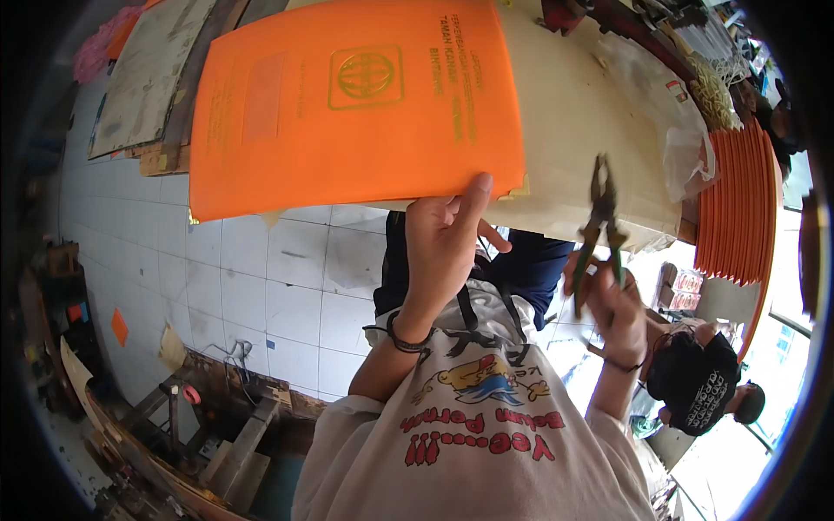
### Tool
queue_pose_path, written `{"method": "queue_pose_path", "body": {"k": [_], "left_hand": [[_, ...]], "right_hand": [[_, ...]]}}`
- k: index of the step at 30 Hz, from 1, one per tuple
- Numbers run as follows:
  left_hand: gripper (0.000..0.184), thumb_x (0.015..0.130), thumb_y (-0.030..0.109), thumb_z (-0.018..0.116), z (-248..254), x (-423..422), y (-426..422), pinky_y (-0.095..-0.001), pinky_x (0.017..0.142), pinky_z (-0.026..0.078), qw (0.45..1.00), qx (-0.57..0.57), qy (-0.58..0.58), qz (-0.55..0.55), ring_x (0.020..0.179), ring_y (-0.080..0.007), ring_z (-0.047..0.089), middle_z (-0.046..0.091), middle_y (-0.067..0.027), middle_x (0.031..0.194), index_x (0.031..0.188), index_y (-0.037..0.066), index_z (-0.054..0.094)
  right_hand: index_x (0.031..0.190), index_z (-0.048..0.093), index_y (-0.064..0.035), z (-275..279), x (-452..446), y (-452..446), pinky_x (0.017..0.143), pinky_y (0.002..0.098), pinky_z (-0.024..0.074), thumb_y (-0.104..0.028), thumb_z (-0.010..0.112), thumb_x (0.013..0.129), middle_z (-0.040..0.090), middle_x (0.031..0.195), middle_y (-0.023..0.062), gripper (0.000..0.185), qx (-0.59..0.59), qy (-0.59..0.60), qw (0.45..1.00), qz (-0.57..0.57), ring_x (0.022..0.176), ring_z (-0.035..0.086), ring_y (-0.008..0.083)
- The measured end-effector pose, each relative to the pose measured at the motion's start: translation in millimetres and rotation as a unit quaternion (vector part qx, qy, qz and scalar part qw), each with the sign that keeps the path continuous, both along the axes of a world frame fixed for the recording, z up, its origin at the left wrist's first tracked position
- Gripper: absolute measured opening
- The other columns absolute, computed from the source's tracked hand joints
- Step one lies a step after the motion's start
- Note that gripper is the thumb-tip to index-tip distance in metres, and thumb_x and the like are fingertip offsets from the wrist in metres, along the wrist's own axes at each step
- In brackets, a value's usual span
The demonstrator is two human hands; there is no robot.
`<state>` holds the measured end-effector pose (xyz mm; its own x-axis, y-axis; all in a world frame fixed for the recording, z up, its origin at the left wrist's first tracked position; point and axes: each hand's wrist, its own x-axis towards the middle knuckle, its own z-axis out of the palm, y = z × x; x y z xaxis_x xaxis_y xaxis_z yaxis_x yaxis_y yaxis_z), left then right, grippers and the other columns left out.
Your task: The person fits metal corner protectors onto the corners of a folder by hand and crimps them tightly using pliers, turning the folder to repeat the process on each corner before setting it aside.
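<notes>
A large orange folder [287, 165] with gold lettering and a globe emblem lies over the near edge of a tan work surface [582, 113]. My left hand [443, 243] pinches its lower edge near the right corner, thumb on top, some fingers hidden beneath. Gold-coloured metal shows at the two lower corners. To the right, my right hand [617, 304] is closed around the green handles of a pair of pliers [601, 208]. The pliers point up, away from my body, apart from the folder, with their handles spread. Motion slightly blurs that hand.
A stack of orange folders [737, 208] stands at the right, beside a clear plastic bag [665, 95]. Boards [148, 74] lie at the upper left. White floor tiles [278, 260] show below. Another person in black [695, 373] is at the right.
</notes>
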<state>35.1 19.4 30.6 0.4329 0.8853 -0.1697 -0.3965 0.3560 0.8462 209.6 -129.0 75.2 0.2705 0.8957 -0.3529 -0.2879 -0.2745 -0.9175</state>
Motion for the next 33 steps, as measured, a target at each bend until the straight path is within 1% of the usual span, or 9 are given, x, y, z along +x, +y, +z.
{"method": "queue_pose_path", "body": {"k": [1,3,4,5,8,12,13,15,33], "left_hand": [[0.027,0.1,0.02,0.054,1.7,4.3,0.2,-0.0215,0.042,0.046,1.0,-0.023,-0.017,-0.004,0.055,-0.0152,0.066,0.067,-0.0098,0.09,0.1,-0.006,0.062],[0.032,0.101,0.027,0.052,-2.5,12.9,-0.8,-0.0197,0.039,0.031,1.0,-0.014,-0.008,0.003,0.056,-0.0161,0.068,0.069,-0.0096,0.089,0.101,-0.003,0.062],[0.034,0.101,0.031,0.052,-4.0,15.8,-2.3,-0.0188,0.038,0.023,1.0,-0.009,-0.001,0.007,0.056,-0.0166,0.068,0.07,-0.0096,0.089,0.102,-0.002,0.062],[0.034,0.101,0.03,0.051,-3.1,19.0,-3.7,-0.0192,0.041,0.029,1.0,0.003,0.014,0.025,0.061,-0.0184,0.069,0.07,-0.0108,0.09,0.102,-0.002,0.062],[0.036,0.101,0.029,0.05,-1.7,26.6,-8.7,-0.0226,0.051,0.044,0.997,0.029,0.033,0.062,0.076,-0.0239,0.072,0.07,-0.0146,0.092,0.102,-0.005,0.062],[0.039,0.102,0.027,0.048,-5.6,27.2,-12.1,-0.0338,0.073,0.057,0.998,0.015,0.03,0.057,0.089,-0.0288,0.072,0.07,-0.019,0.095,0.105,-0.009,0.062],[0.04,0.102,0.027,0.048,-4.5,26.3,-13.0,-0.0369,0.077,0.058,0.998,0.005,0.037,0.053,0.09,-0.0295,0.071,0.069,-0.0197,0.095,0.105,-0.009,0.062],[0.04,0.103,0.027,0.047,-5.3,26.3,-13.5,-0.0357,0.077,0.059,0.999,0.014,0.014,0.041,0.092,-0.0292,0.071,0.069,-0.0208,0.098,0.107,-0.01,0.061],[0.041,0.103,0.025,0.046,-8.1,32.4,-17.9,-0.0363,0.083,0.06,0.999,0.0,-0.046,-0.023,0.097,-0.0299,0.069,0.067,-0.0243,0.107,0.113,-0.013,0.058]], "right_hand": [[0.105,0.063,0.0072,-5.0,-11.9,-12.6,0.07,0.0299,0.0486,-0.037,0.058,0.095,0.062,0.097,0.0126,0.046,-0.014,0.077,0.997,-0.013,0.083,0.06,0.0177],[0.112,0.058,0.0083,-16.9,-25.9,-30.5,0.087,0.038,0.0527,-0.025,0.053,0.098,0.058,0.106,0.0181,0.037,-0.003,0.167,0.986,0.015,0.093,0.062,0.0241],[0.11,0.061,0.0076,-24.7,-33.1,-38.4,0.088,0.0376,0.0533,-0.014,0.053,0.096,0.059,0.111,0.0171,0.027,-0.051,0.069,0.996,0.02,0.096,0.064,0.0249],[0.112,0.062,0.0063,-25.2,-44.8,-40.7,0.088,0.0364,0.0532,-0.001,0.051,0.093,0.058,0.118,0.0152,0.023,-0.071,0.068,0.995,0.001,0.099,0.065,0.0244],[0.116,0.062,0.0043,-10.3,-65.6,-30.5,0.092,0.0307,0.047,0.011,0.049,0.087,0.057,0.127,0.0136,0.032,-0.131,0.026,0.991,0.001,0.11,0.061,0.0204],[0.123,0.059,0.0015,-3.4,-64.7,-22.5,0.092,0.0239,0.0385,0.014,0.049,0.083,0.049,0.142,0.0117,0.043,-0.098,-0.111,0.985,0.093,0.118,0.051,0.0115],[0.123,0.059,0.002,-3.3,-64.6,-22.3,0.098,0.0283,0.0362,0.014,0.05,0.082,0.049,0.14,0.0128,0.044,-0.098,-0.112,0.985,0.089,0.122,0.049,0.0168],[0.124,0.058,0.0029,-2.9,-66.6,-18.9,0.11,0.0372,0.0316,0.012,0.052,0.08,0.05,0.137,0.015,0.046,-0.097,-0.115,0.985,0.082,0.132,0.045,0.0273],[0.13,0.054,0.0032,-0.4,-72.3,-10.9,0.109,0.0361,0.0332,0.01,0.052,0.08,0.043,0.144,0.0152,0.05,-0.118,-0.12,0.985,0.022,0.134,0.042,0.0271]]}}
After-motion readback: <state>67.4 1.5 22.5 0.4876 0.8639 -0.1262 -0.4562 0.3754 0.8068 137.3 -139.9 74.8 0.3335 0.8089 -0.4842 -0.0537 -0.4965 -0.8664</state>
